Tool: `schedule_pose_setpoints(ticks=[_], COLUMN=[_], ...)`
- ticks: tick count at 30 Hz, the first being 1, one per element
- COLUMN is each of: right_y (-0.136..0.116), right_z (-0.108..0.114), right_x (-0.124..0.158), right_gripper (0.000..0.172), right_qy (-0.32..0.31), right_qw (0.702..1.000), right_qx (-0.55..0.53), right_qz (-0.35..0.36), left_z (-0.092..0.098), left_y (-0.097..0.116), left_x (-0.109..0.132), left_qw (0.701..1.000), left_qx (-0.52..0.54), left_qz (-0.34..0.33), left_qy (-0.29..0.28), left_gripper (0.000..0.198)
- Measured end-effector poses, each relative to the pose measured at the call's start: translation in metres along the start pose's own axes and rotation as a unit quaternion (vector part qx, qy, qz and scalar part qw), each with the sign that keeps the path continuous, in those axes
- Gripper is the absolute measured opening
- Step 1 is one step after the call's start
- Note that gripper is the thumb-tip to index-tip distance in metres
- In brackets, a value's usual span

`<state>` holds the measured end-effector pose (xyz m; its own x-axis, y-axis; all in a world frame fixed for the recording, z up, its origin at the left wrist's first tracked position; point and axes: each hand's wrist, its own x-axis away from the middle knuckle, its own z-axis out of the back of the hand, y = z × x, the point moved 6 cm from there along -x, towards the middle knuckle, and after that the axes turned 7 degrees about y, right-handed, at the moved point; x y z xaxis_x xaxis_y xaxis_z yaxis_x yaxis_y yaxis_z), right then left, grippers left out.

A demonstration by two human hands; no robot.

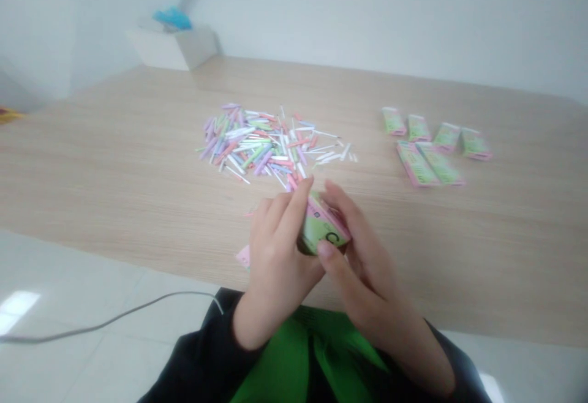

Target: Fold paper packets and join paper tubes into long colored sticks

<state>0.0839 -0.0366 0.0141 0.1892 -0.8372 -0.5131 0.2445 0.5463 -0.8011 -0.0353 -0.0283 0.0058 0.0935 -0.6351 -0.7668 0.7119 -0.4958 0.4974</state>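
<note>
Green-and-pink folded paper packet (324, 225) pinched between both hands, just below the heap of pastel paper strips (271, 146)! Left hand (275, 262) has its fingers closed over it, right hand (362, 262) gripping the edge; a firm two-sided pinch keeps it square. Six matching paper packets (416, 164) lie right of the heap, strips too many to count.

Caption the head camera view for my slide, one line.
Left hand and right hand hold green-and-pink folded paper near pastel paper strips.
</note>
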Motion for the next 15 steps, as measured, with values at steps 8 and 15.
schedule_pose_setpoints(ticks=[8,15], right_y=[0.011,0.046], right_z=[0.025,0.136], right_x=[0.011,0.017], right_gripper=[0.044,0.052], right_qy=[0.030,0.140], right_qw=[0.999,0.972], right_qx=[0.022,0.140], right_qz=[-0.027,-0.125], left_z=[-0.012,-0.053], left_y=[0.010,0.047], left_x=[-0.009,0.007], left_qw=[0.996,0.945], left_qx=[-0.017,0.004], left_qz=[-0.050,-0.205], left_qy=[-0.074,-0.255], left_gripper=[0.068,0.088])
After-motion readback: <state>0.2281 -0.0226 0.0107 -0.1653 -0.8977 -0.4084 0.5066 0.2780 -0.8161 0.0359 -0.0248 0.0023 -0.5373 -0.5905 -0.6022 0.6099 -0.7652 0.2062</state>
